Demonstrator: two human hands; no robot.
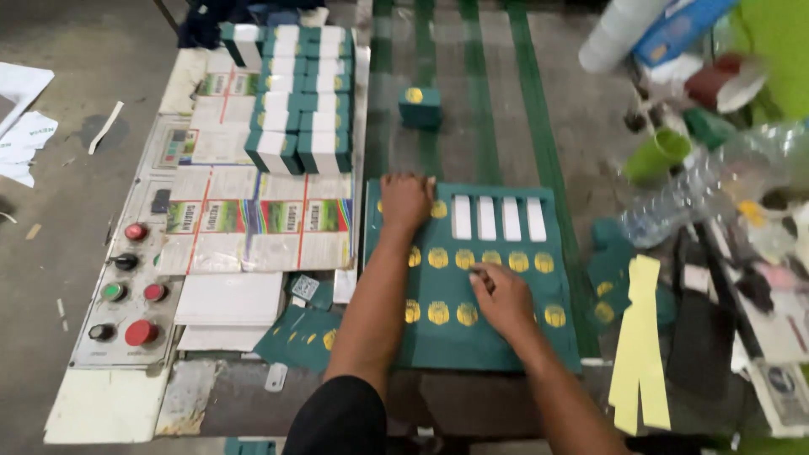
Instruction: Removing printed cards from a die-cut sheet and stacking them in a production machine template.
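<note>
— Green card sheet (497, 337) with gold seals lies flat on the worktop (497, 109), yes?
— Yes. Left hand (405, 200) presses it open-palmed at the top edge; right hand (503, 297) pinches a small piece at the sheet's middle.

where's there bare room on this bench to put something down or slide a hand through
Free: the striped belt beyond the green sheet, right of the lone small box. Also the pale panel corner below the push buttons. Crowded: the stacked boxes at left, the bottle-and-cup clutter at right, and the sheet under both hands.
</note>
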